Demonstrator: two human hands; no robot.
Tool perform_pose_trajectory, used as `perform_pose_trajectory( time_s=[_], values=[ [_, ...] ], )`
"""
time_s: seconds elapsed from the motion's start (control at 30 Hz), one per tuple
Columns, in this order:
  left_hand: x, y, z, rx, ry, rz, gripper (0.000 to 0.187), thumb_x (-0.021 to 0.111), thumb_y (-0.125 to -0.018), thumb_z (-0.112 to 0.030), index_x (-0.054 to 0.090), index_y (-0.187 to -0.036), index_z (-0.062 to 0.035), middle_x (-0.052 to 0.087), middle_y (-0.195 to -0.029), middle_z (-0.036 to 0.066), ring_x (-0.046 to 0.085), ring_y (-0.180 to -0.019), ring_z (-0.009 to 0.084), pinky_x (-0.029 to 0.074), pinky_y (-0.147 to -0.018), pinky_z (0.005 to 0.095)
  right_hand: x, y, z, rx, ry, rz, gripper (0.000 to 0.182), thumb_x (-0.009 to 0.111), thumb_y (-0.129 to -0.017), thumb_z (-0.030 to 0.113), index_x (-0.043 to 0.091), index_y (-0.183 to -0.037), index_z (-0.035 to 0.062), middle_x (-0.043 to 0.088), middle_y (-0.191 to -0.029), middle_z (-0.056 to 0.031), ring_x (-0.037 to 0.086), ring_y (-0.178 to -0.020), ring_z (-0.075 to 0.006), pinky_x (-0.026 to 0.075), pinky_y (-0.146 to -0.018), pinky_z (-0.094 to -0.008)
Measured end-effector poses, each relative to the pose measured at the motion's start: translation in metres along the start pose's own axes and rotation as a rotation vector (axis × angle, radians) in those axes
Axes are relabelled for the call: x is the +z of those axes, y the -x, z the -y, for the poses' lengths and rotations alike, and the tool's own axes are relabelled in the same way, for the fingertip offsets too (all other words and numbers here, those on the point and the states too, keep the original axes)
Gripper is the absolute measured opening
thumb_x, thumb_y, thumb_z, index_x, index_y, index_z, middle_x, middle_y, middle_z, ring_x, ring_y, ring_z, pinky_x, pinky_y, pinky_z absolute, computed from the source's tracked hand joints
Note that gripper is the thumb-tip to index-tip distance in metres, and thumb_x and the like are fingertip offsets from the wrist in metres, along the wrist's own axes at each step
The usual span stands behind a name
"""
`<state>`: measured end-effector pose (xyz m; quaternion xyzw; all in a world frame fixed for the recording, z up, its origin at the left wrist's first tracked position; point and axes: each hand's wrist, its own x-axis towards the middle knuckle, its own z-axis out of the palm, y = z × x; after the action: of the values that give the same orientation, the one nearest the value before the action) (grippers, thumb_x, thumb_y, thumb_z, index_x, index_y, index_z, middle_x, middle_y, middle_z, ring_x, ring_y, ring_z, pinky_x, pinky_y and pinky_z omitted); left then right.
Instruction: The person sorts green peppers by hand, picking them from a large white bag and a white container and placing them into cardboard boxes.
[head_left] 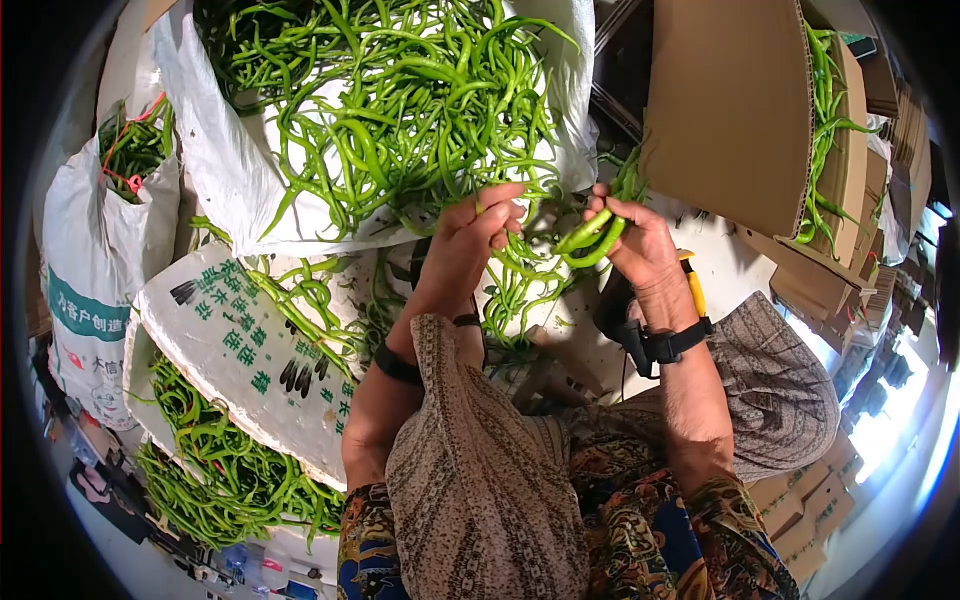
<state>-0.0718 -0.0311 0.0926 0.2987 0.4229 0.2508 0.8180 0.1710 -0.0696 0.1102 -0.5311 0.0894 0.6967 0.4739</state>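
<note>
At the far left we see a white woven sack (95, 265) standing upright, green print on its side, its mouth stuffed with thin green chillies and a twist of red string. Next to it a second printed sack (250, 365) lies tipped over, and long, glossy, curved chillies spill from under it in a heap (220, 480). Above, a wide white sheet (225, 170) carries the main pile (400, 90), a tangle of slender, bent pods.

Our left hand (470, 240) reaches into the near edge of that pile, fingers curled and pinched on what looks like one thin chilli, though the tangle makes it hard to be sure. A dark band sits at the wrist.

Just beside it, our right hand (640, 245) is closed around a small bunch (592, 238) of smooth green chillies, their tips pointing left toward the other hand. A black strap (670, 342) wraps this wrist.

At right stands a brown corrugated box (730, 110), flap raised, with more chillies (825, 130) hanging over its edge. Flat cartons are stacked beyond.
</note>
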Motion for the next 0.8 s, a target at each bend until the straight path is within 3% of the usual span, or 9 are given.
perform_pose_trajectory(
  time_s=[0.1, 0.13, 0.2, 0.3, 0.4, 0.53, 0.57, 0.7, 0.8],
  values=[
    [0.006, 0.011, 0.007, -0.055, -0.154, 0.211, 0.032, 0.049, -0.095, -0.015, 0.058, -0.122, -0.0012, 0.063, -0.109, 0.008, 0.058, -0.102, 0.0157, 0.044, -0.091, 0.0309, -0.027, -0.002, 0.003, -0.013, 0.091, 0.054, 0.031, 0.064, -0.084, 0.01, 0.059, -0.111, -0.0045, 0.066, -0.09, -0.0101, 0.064, -0.081, -0.0233, 0.052, -0.08, -0.0346],
    [0.006, 0.008, 0.024, 0.144, -0.32, 0.378, 0.028, 0.052, -0.093, -0.012, 0.059, -0.118, 0.0002, 0.062, -0.112, 0.013, 0.057, -0.109, 0.0219, 0.043, -0.095, 0.0339, -0.03, -0.001, 0.004, -0.015, 0.122, 0.069, 0.031, 0.063, -0.085, 0.01, 0.059, -0.111, -0.0047, 0.065, -0.088, -0.0094, 0.064, -0.08, -0.0231, 0.052, -0.08, -0.0347],
    [0.008, 0.012, 0.039, 0.431, -0.723, 0.394, 0.026, 0.058, -0.088, -0.008, 0.06, -0.113, -0.0002, 0.06, -0.112, 0.014, 0.057, -0.105, 0.0278, 0.045, -0.091, 0.0368, -0.033, 0.003, 0.004, 0.007, 0.119, 0.067, 0.031, 0.063, -0.087, 0.015, 0.059, -0.112, -0.0026, 0.064, -0.085, -0.0069, 0.063, -0.078, -0.0207, 0.052, -0.078, -0.0344],
    [0.013, -0.003, 0.028, 0.668, -1.135, -0.048, 0.03, 0.062, -0.08, -0.005, 0.061, -0.109, -0.0011, 0.059, -0.106, 0.014, 0.056, -0.098, 0.031, 0.046, -0.086, 0.0391, -0.038, 0.01, -0.003, -0.002, 0.119, 0.03, 0.029, 0.069, -0.084, 0.014, 0.061, -0.109, 0.0011, 0.063, -0.082, -0.0037, 0.062, -0.074, -0.0173, 0.053, -0.071, -0.0317],
    [0.014, -0.04, 0.023, 0.914, -1.381, -0.15, 0.033, 0.061, -0.075, -0.005, 0.062, -0.108, -0.0027, 0.059, -0.1, 0.012, 0.056, -0.093, 0.0296, 0.046, -0.082, 0.04, -0.031, 0.013, -0.011, -0.046, 0.264, -0.045, 0.025, 0.072, -0.08, 0.009, 0.063, -0.103, 0.0019, 0.063, -0.083, -0.004, 0.062, -0.072, -0.0171, 0.052, -0.068, -0.0304],
    [0.013, -0.069, 0.026, 0.416, -1.72, -0.124, 0.021, 0.059, -0.075, -0.008, 0.062, -0.095, -0.0066, 0.059, -0.104, 0.011, 0.057, -0.093, 0.0273, 0.048, -0.078, 0.0382, -0.032, 0.012, -0.022, 0.016, 0.185, -0.072, 0.022, 0.071, -0.079, 0.006, 0.063, -0.099, 0.0012, 0.064, -0.083, -0.0071, 0.063, -0.073, -0.0184, 0.053, -0.069, -0.0299],
    [0.016, -0.069, 0.032, 0.164, -1.68, 0.038, 0.017, 0.06, -0.073, -0.008, 0.061, -0.09, -0.009, 0.058, -0.099, 0.01, 0.056, -0.089, 0.0275, 0.048, -0.076, 0.0376, -0.031, 0.015, -0.026, 0.037, 0.206, -0.165, 0.022, 0.07, -0.079, 0.005, 0.062, -0.099, 0.0004, 0.065, -0.085, -0.009, 0.063, -0.073, -0.0187, 0.053, -0.069, -0.0299],
    [0.022, -0.074, 0.029, 0.823, -1.613, -0.233, 0.014, 0.06, -0.073, -0.008, 0.059, -0.087, -0.0097, 0.052, -0.086, 0.009, 0.054, -0.085, 0.0269, 0.049, -0.072, 0.0377, -0.038, 0.01, -0.037, 0.094, 0.228, -0.185, 0.021, 0.069, -0.081, 0.005, 0.062, -0.1, -0.0003, 0.066, -0.085, -0.0104, 0.063, -0.073, -0.0192, 0.053, -0.069, -0.0292],
    [0.025, -0.097, 0.04, 0.742, -1.734, -0.21, 0.014, 0.059, -0.072, -0.005, 0.061, -0.086, -0.0095, 0.053, -0.087, 0.009, 0.053, -0.088, 0.027, 0.048, -0.071, 0.0386, -0.045, 0.009, -0.048, 0.087, 0.225, -0.155, 0.02, 0.069, -0.08, 0.004, 0.063, -0.098, -0.0006, 0.067, -0.086, -0.0106, 0.064, -0.073, -0.0193, 0.053, -0.069, -0.0289]
  ],
)
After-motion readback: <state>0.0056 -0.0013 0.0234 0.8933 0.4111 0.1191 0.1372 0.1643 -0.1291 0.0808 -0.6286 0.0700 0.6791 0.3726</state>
